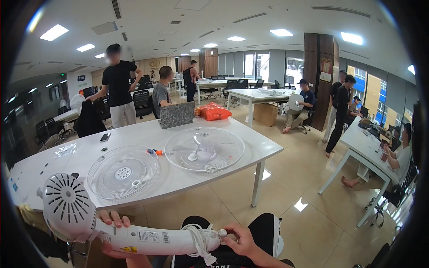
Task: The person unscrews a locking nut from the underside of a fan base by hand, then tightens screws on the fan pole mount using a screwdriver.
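Across my lap lies a white fan body point(147, 237) with its slotted motor housing point(67, 198) at the left. My left hand point(117, 219) is wrapped around its neck just beside the housing. A white power cord point(201, 243) is wound around the other end. There, my right hand point(243, 241) pinches a small white knob point(222, 232) with thumb and fingers. On the table point(223, 178) ahead lie a clear fan grille point(123, 190) and a second grille point(178, 165) with transparent blades point(208, 152) in it.
An orange-handled tool point(155, 152) lies between the grilles, a phone point(105, 137) farther left. A grey speckled laptop point(177, 117) and a red-orange bag point(214, 111) stand at the far edge. Other people sit or stand around nearby tables, one holding a white disc point(296, 102).
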The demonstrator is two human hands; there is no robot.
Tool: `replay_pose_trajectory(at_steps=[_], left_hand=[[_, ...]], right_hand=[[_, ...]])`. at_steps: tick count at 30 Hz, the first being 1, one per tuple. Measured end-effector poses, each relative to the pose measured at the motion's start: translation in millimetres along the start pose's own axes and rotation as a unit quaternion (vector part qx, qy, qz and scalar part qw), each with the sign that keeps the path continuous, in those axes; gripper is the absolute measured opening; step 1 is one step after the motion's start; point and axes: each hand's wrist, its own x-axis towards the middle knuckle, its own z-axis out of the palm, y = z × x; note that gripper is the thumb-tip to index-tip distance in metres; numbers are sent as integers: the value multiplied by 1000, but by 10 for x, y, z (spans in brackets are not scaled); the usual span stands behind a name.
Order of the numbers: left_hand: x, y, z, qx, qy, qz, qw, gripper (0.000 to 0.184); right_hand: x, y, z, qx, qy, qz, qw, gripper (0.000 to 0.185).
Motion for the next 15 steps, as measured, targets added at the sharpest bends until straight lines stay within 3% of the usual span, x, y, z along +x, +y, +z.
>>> replay_pose_trajectory(at_steps=[2, 5, 7, 8, 10, 11, 12, 13, 14, 15], left_hand=[[2, -4, 22, 3, -2, 0, 1000, 55], [-12, 9, 39, 1, -1, -9, 1000, 56], [8, 20, -30, 8, -16, -11, 1000, 59], [26, 26, -58, 1, -19, -15, 1000, 59], [88, 20, -154, -12, -108, -26, 994, 50], [156, 118, -481, -23, -144, -78, 986, 53], [374, 215, -1098, -33, -254, -175, 951, 54], [499, 36, -835, -81, -243, -185, 949, 57], [5, -65, -514, -107, -134, -61, 983, 69], [-46, -54, -397, -61, -66, -66, 994, 56]], right_hand=[[12, -91, -11, -27, 4, -6, 1000, 31], [8, -165, -45, -107, -16, 79, 991, 30], [44, -150, -64, -111, -30, -33, 993, 31], [42, -161, -62, -114, -22, -33, 993, 31], [3, -182, -58, -78, -73, 12, 994, 35], [-19, -140, -76, -56, -96, 28, 993, 38], [-13, -78, -105, -84, -98, 3, 992, 38], [-40, -85, -123, -61, -87, 6, 994, 40], [-55, -95, -136, -66, -57, -30, 996, 41], [-112, -91, -108, -7, -31, 35, 999, 38]])
